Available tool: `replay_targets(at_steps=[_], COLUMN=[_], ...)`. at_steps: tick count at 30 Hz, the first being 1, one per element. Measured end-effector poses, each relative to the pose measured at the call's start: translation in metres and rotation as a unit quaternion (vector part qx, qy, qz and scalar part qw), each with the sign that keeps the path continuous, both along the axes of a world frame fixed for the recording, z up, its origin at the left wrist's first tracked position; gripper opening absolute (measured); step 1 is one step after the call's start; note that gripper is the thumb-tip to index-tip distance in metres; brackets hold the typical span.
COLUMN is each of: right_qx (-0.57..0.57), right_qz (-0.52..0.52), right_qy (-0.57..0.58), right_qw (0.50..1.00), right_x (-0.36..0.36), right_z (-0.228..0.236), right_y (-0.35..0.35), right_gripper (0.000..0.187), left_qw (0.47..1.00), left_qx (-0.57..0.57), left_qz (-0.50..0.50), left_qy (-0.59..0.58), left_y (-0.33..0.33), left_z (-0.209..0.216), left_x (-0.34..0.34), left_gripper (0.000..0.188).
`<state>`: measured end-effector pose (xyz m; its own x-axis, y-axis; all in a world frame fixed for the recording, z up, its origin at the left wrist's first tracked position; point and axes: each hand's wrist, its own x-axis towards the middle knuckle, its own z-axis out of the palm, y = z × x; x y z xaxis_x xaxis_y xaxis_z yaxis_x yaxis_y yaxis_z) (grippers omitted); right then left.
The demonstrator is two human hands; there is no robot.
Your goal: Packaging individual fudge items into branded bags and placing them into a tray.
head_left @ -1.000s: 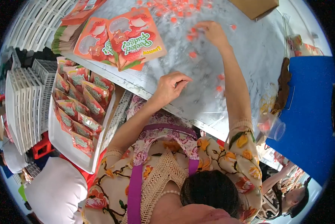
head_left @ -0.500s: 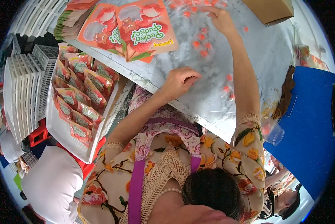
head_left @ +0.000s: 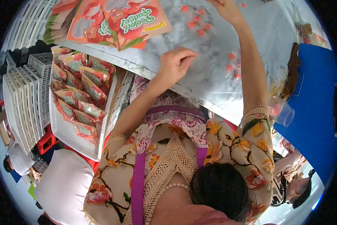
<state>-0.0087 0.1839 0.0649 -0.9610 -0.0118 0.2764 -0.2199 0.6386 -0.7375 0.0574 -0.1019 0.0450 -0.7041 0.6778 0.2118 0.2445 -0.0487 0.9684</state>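
Head view: red candies (head_left: pixel 197 18) lie between loosely curled left hand (head_left: pixel 174 63) and right hand (head_left: pixel 228 10), opening unclear; both holds uncertain.

Cream floral blouse (head_left: pixel 112 176), 2 crocheted cuffs (head_left: pixel 256 110), purple apron straps (head_left: pixel 138 187), beaded necklace (head_left: pixel 179 185).

Person's right hand (head_left: pixel 224 8) stretched far across the marbled worktop (head_left: pixel 213 84), left hand (head_left: pixel 176 62) curled over its near edge. Red wrapped pieces (head_left: pixel 200 25) cluster between them, more beside the right forearm (head_left: pixel 253 71). Left side, I see flat printed pouches (head_left: pixel 134 20), plus filled pouches (head_left: pixel 93 90) in a white tray (head_left: pixel 67 137).
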Motion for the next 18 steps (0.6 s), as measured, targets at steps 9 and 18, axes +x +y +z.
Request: replay_targets(at_steps=[9,18], right_qx=[0.031,0.251], right_qz=[-0.139,-0.005], right_qy=[-0.089,-0.009], right_qw=[0.986,0.968], right_x=[0.044,0.137], right_z=[0.013,0.002], right_y=[-0.088,-0.048], right_gripper=[0.029,0.031], left_qw=[0.917,0.872], left_qx=[-0.179,-0.285], left_qz=[0.209,0.162], left_qy=[0.289,0.364], left_y=[-0.067,-0.082], left_z=[0.050,0.007], left_x=[-0.085,-0.106], left_gripper=[0.026,0.054])
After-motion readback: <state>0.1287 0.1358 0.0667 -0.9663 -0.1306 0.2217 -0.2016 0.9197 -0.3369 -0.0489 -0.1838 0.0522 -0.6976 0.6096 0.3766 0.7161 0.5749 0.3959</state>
